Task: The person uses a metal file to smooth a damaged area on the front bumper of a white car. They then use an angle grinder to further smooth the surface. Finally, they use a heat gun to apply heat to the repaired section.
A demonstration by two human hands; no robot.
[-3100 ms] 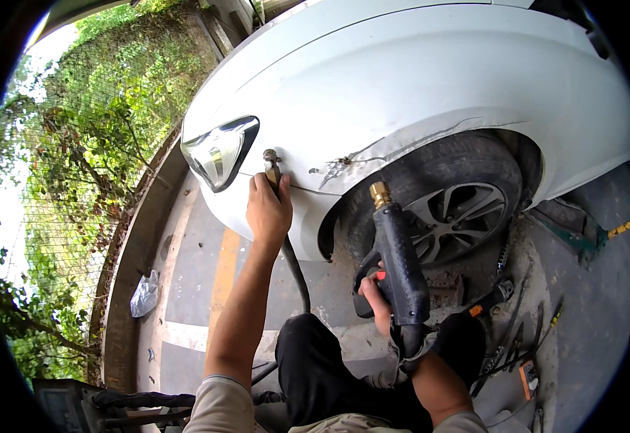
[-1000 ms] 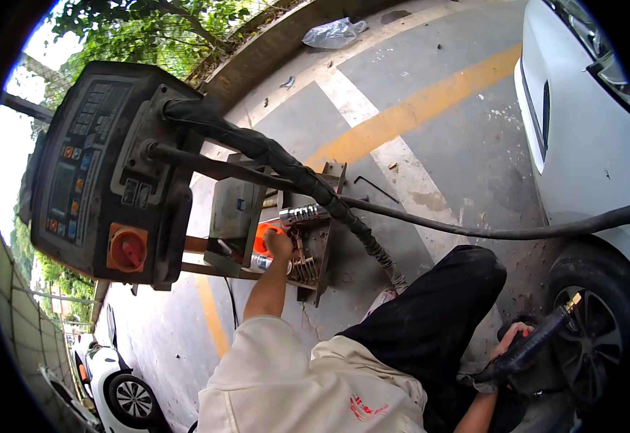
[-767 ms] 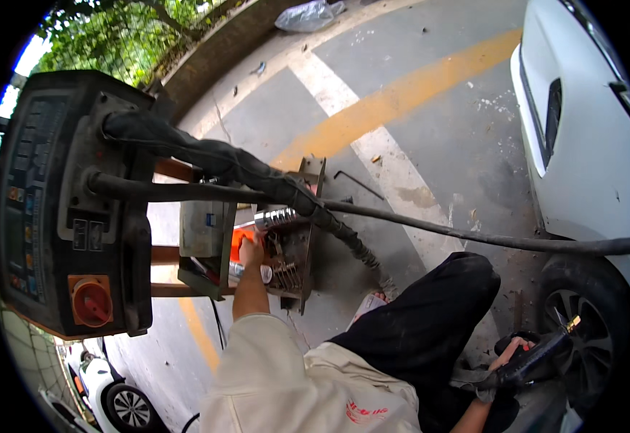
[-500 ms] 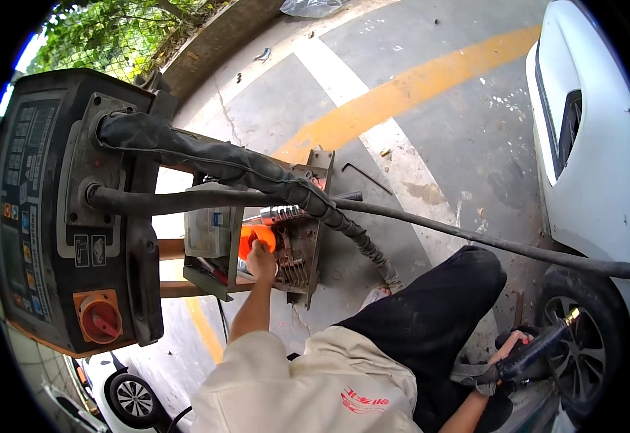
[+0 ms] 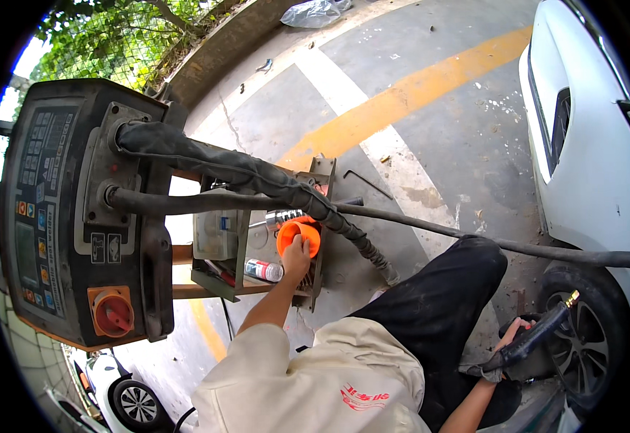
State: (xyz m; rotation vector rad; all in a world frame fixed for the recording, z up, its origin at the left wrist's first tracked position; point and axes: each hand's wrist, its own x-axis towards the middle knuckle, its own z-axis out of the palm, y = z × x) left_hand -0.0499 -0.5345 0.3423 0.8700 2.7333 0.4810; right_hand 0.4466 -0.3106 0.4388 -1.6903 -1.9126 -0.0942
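My left hand (image 5: 297, 258) pinches the rim of an orange, round, cup-like piece (image 5: 284, 238) over the tool cart's lower tray (image 5: 316, 278). Beside that hand lies a small clear bottle with a coloured label (image 5: 263, 270). Down at the right, my right hand (image 5: 511, 333) is wrapped round a black welding gun (image 5: 535, 346) with a brass tip, close to the car's wheel (image 5: 582, 339). A grey cloth or glove-like wrap partly covers that hand's wrist.
A welding machine (image 5: 77, 209) with a red rotary switch stands at the left. Its thick sleeved cable (image 5: 214, 159) and a thinner black cable (image 5: 416, 224) cross the scene. A white car (image 5: 582, 130) is at the right; a hex key (image 5: 368, 184) lies on the floor.
My left hand has moved right with the orange piece, over the tray, uncovering the labelled bottle. My right hand keeps hold of the welding gun, whose tip has risen slightly.
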